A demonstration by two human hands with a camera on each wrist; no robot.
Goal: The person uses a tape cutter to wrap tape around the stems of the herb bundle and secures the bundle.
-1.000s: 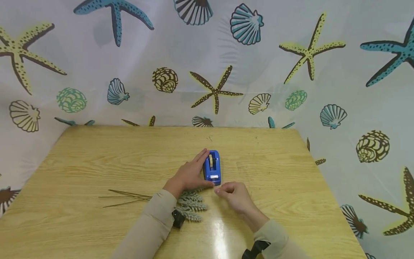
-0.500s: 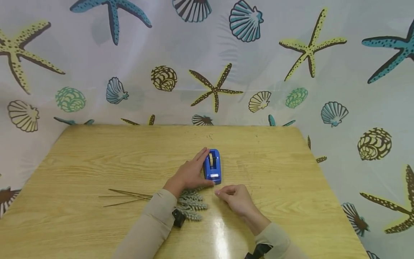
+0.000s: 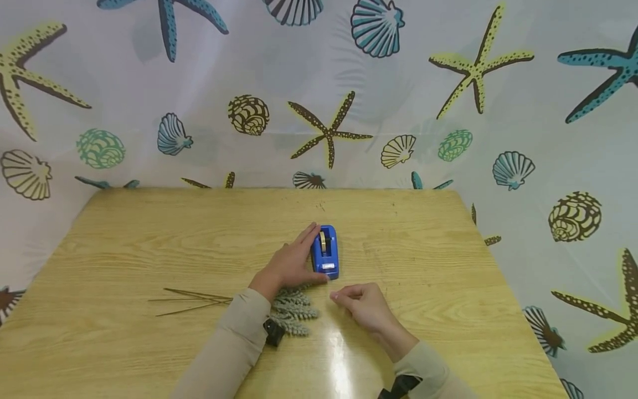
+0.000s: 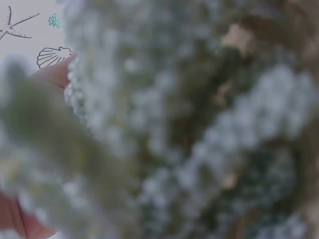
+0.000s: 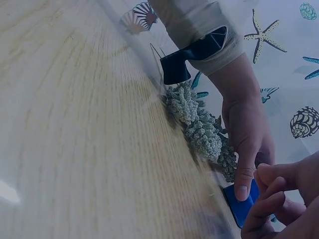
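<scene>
A blue tape dispenser (image 3: pixel 334 256) with a roll of tape (image 3: pixel 323 241) stands on the wooden table. My left hand (image 3: pixel 289 267) holds it, long fingers along its left side and thumb across the near end. In front of that end my right hand (image 3: pixel 368 307) pinches thumb and forefinger together on what looks like a strip of clear tape, barely visible. Under my left wrist lie grey-green beaded sprays (image 3: pixel 296 311), which fill the left wrist view as a blurred mass. Seen from the right wrist, my left thumb (image 5: pixel 244 181) presses against the blue dispenser (image 5: pixel 234 205).
Thin brown stems (image 3: pixel 191 299) of the sprays stick out left beyond my forearm. Black camera mounts (image 3: pixel 274 332) sit on both wrists. Behind and beside the table (image 3: pixel 428 244) hangs white cloth (image 3: pixel 399 111) printed with shells and starfish.
My right hand has drawn a little away from the dispenser's near end, toward me. My left hand keeps its hold on the dispenser. The head view has tilted slightly.
</scene>
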